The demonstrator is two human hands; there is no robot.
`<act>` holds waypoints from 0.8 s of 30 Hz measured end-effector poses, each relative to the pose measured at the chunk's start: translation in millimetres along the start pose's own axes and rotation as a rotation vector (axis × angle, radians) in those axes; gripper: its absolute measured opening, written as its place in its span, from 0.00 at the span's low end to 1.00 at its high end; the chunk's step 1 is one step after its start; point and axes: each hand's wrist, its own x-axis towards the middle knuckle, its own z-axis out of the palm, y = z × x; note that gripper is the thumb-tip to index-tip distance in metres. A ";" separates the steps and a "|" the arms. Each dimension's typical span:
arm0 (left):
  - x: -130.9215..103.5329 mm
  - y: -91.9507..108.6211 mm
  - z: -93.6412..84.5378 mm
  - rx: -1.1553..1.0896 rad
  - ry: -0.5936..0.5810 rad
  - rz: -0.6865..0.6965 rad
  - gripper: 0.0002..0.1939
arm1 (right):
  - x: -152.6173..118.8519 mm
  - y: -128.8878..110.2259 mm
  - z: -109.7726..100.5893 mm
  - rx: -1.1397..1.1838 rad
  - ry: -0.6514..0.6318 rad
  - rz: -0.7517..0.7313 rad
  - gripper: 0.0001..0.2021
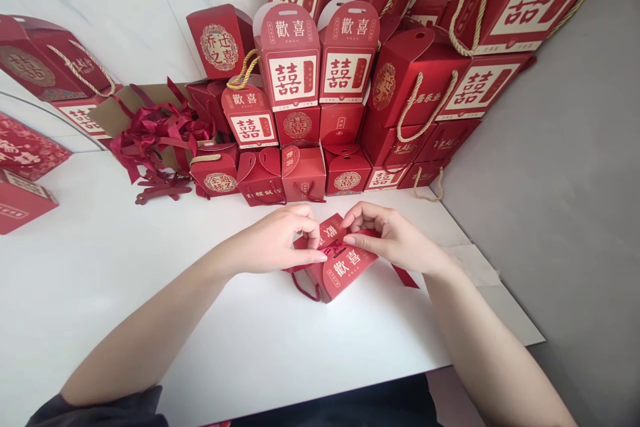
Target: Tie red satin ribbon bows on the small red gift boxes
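both hands are meeting over a small red gift box [336,268] that is sitting on the white desk [150,280], near the middle of its front half and a little toward the right edge. the left hand [280,239] is curling in from the left — its fingers bent down, thumb and forefinger pinching at the top of the box where a dark red ribbon [334,250] is crossing the flaps. the right hand [393,235] is coming in from the right, fingers arched and nearly closed, fingertips pressing on the same ribbon and the box's top flap. both hands are touching the box; neither is wrapped around it. one ribbon end [404,276] is trailing out on the desk to the right of the box, under the right wrist, and a loop of it [305,287] is hanging at the box's lower left corner.

along the back edge of the desk a stack of red gift boxes [320,100] is standing in rows against the wall — small ones in front, taller ones with gold rope handles behind and toward the back right corner. a heap of loose red ribbons [155,137] is lying at the left of that stack. more red boxes [25,173] are sitting at the desk's left edge.
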 end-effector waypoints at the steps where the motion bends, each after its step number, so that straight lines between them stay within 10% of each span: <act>1: -0.7 0.4 -0.7 -0.011 -0.008 -0.003 0.16 | 0.0 0.6 0.3 0.000 0.001 0.000 0.08; 9: -7.0 5.3 -5.1 -0.110 0.111 -0.198 0.16 | -0.4 3.2 1.1 0.073 0.077 0.025 0.10; 24: -3.3 -9.0 -5.2 -0.289 -0.142 -0.324 0.16 | -0.1 -1.6 1.8 -0.259 0.044 -0.149 0.11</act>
